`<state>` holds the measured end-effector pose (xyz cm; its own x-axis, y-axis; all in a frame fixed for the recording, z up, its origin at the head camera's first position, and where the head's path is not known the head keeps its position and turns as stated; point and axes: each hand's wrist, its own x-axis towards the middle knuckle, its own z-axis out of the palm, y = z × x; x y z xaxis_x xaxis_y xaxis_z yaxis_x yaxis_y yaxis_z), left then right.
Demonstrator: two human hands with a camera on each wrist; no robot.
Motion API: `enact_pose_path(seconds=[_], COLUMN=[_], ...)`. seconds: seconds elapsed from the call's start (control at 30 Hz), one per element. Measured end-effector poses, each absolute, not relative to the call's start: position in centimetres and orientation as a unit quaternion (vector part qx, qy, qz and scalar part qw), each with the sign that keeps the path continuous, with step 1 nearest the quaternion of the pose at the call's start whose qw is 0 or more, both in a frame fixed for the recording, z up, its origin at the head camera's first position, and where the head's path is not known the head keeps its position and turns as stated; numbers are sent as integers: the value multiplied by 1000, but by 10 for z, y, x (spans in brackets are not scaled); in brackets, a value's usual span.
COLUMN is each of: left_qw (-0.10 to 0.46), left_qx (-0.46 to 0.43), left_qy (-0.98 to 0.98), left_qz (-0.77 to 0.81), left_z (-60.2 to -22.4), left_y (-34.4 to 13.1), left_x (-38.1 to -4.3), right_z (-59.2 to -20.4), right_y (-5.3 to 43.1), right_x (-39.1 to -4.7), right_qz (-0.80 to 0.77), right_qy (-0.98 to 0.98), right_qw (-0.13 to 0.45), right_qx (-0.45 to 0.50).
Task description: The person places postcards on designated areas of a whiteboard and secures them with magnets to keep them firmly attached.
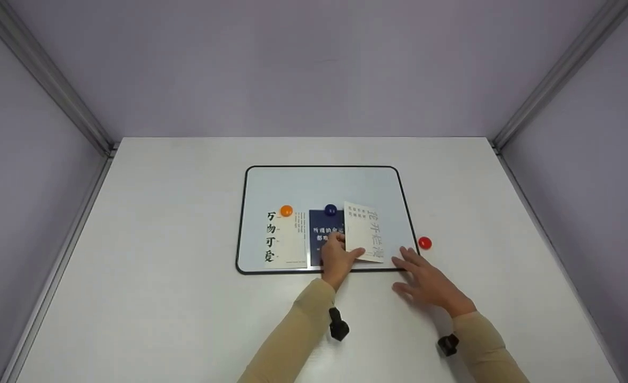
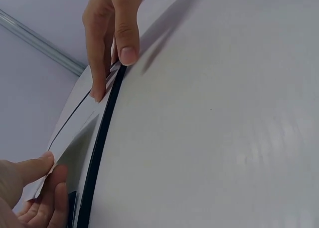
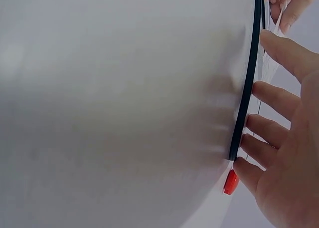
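Note:
My left hand pinches the lower left edge of a cream card with dark characters, thumb on top and fingers beneath. The left wrist view shows that card's edge raised off the whiteboard. Partly covered by the same hand is a navy card with white characters, a dark blue round magnet on its top edge. My right hand has its fingers spread and holds nothing; it hovers by the board's lower right corner, fingertips at the black frame.
On the board's left lies another cream card with large black characters, an orange round magnet at its top. A red round magnet sits on the white table just outside the right frame edge. Pale walls enclose the table.

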<state>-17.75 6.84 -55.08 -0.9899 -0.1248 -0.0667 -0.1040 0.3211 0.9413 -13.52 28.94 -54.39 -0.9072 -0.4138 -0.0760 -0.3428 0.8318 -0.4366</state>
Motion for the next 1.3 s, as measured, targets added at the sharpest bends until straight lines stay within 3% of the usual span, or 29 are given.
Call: enact_pose_path(seconds=[0.27,0.9,1.3], left_qw=[-10,17,-8], left_qx=[44,41,25], left_qy=[-814,-852,-853], left_qz=[-579,-521,-521], left_z=[-546,-548,-546], left_y=[68,63,67], left_x=[-172,-176,-175], right_z=[-544,-546,-547], right_y=[289,290,291], right_x=[-136,-137,-138], right_qz=[-216,-219,-234], right_qy=[952,952,949], right_qw=[89,103,103], right_qx=[-200,-186,-184])
